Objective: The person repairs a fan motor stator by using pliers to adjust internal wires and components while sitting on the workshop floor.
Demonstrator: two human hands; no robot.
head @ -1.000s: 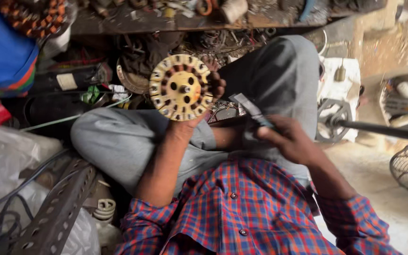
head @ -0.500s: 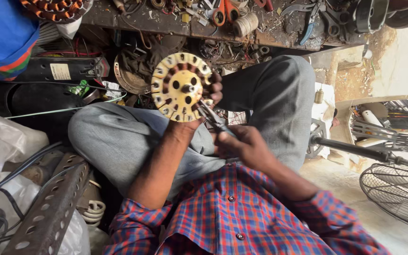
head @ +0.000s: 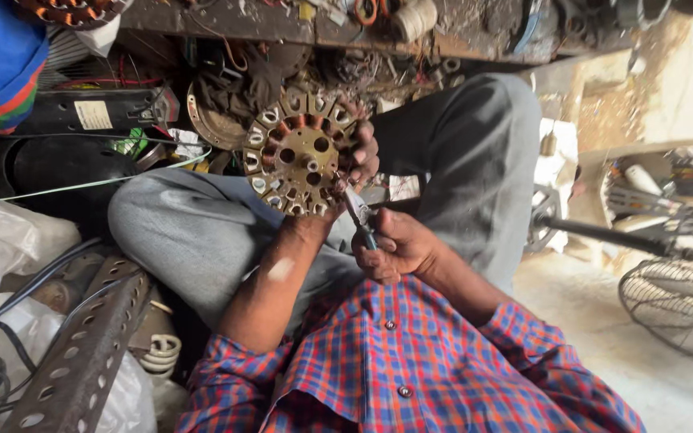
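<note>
Person sits cross-legged in grey trousers [head: 202, 232] and a red-blue plaid shirt [head: 411, 361], both under the hands. Cluttered wooden shelf [head: 226, 20] runs across above the hands, littered with wire scraps and a spool of string [head: 415, 18]. Fan guard grille [head: 679, 301] sits well to the right of the right hand; a dark rod [head: 611, 235] runs toward it. Perforated metal angle bar [head: 82, 353] lies low to the left of the left forearm, white plastic bags [head: 2, 240] beside it.

Fan motor stator [head: 298, 152]: round, brass-coloured, ring of slots with copper windings round the rim, holes in the centre plate. It's held up on edge over the lap, face to the camera.

Left hand [head: 362, 152]: grip closed round the stator's right rim, fingers curled over the edge, wrist below the disc.

Right hand [head: 399, 248]: just below and right of the stator, grip pinched on a small hand tool [head: 360, 215] with a dark handle. Tool's metal tip angles up and touches the stator's lower right rim, close to the left hand's fingers. Exact tool type hard to tell.
</note>
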